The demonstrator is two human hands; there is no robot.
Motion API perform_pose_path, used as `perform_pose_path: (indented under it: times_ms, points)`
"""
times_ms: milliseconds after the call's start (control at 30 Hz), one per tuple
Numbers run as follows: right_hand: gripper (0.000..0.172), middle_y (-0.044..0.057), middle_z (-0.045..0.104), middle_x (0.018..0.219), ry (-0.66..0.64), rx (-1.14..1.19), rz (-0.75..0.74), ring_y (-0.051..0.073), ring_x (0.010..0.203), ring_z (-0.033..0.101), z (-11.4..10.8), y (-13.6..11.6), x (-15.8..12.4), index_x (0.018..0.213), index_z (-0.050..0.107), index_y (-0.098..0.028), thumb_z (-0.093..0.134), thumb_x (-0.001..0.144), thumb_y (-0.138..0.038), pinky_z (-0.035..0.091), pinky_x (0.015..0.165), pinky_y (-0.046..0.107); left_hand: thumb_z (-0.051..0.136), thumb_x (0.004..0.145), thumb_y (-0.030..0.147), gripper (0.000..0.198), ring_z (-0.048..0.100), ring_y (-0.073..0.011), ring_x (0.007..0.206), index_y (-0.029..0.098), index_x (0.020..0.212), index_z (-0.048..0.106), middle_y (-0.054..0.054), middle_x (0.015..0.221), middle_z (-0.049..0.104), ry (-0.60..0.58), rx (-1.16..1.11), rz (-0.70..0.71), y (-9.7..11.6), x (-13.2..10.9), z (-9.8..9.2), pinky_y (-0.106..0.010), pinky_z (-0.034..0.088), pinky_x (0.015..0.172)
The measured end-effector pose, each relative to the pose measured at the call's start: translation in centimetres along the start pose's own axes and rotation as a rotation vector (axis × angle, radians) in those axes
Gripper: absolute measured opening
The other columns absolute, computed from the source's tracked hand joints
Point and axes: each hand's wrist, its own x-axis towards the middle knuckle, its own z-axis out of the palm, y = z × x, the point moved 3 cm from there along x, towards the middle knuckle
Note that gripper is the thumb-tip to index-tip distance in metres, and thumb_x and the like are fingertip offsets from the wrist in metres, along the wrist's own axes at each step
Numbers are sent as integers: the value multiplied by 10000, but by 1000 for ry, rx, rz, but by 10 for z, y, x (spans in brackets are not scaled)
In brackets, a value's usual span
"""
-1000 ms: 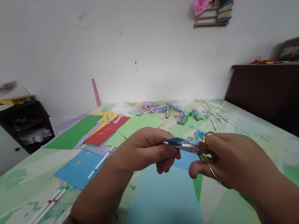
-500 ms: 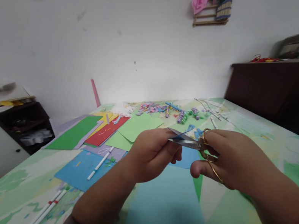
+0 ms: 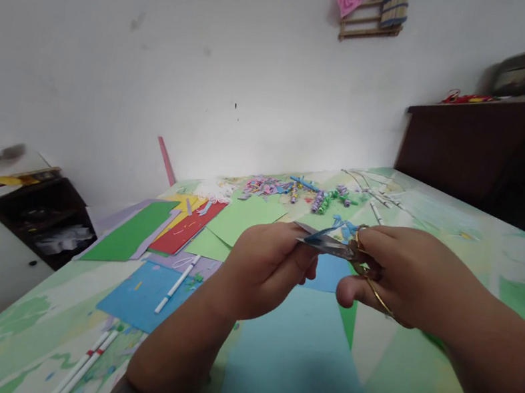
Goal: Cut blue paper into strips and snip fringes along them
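My right hand [image 3: 397,268] grips scissors [image 3: 330,244] with gold-coloured handles, fingers and thumb through the loops. The blades point left and reach my left hand [image 3: 265,268], which is closed in a pinch on a narrow blue paper strip [image 3: 319,235]. The strip lies between the parted blades; the rest of it is hidden by my fingers. Just behind the scissors, small blue paper curls [image 3: 345,224] lie on the table. Below both hands is a light blue sheet [image 3: 297,372].
White sticks [image 3: 176,284] lie on a blue sheet [image 3: 138,296] and near the front edge. Green sheets [image 3: 134,235], a red sheet [image 3: 192,231] and paper scraps [image 3: 264,187] spread over the patterned table [image 3: 17,322]. Fringed paper rolls [image 3: 320,201] lie farther back, by a dark cabinet [image 3: 478,153].
The blue strip end that stuck up beyond the blades no longer shows there; a shorter piece now lies between them. Both hands keep nearly the same place.
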Motion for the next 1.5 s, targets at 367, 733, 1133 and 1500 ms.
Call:
perform_pose_path:
  times_ms: [367,733,1133,1500]
  points:
    - [606,9,435,495,68,-51,-33,124,455,397,-1,0,-1,559,468,-188,309,638,-767,204,433,229,465,817,230,175,469,-51,394,155,687,554,38,472,515,-55,-465,-212,-3,-3,2,-172,390,412]
    - [613,17,480,557,-10,33,-7,143,501,416,-1,0,0,637,465,-188,334,599,-786,237,464,237,453,822,240,218,496,-57,398,147,643,534,24,467,533,-141,-450,-159,-6,2,-4,-162,405,397]
    - [579,38,511,583,3,-28,31,158,521,448,-2,-2,1,630,470,-186,354,634,-754,234,456,239,409,841,287,257,495,-53,444,160,636,496,24,524,528,5,-346,-165,-9,-3,8,-176,407,440]
    - [596,23,490,548,-4,-49,23,154,501,458,-1,-1,1,605,453,-187,302,651,-761,227,446,236,389,855,236,270,511,-50,461,152,628,509,23,527,532,-38,-238,-138,-7,-1,3,-179,412,481]
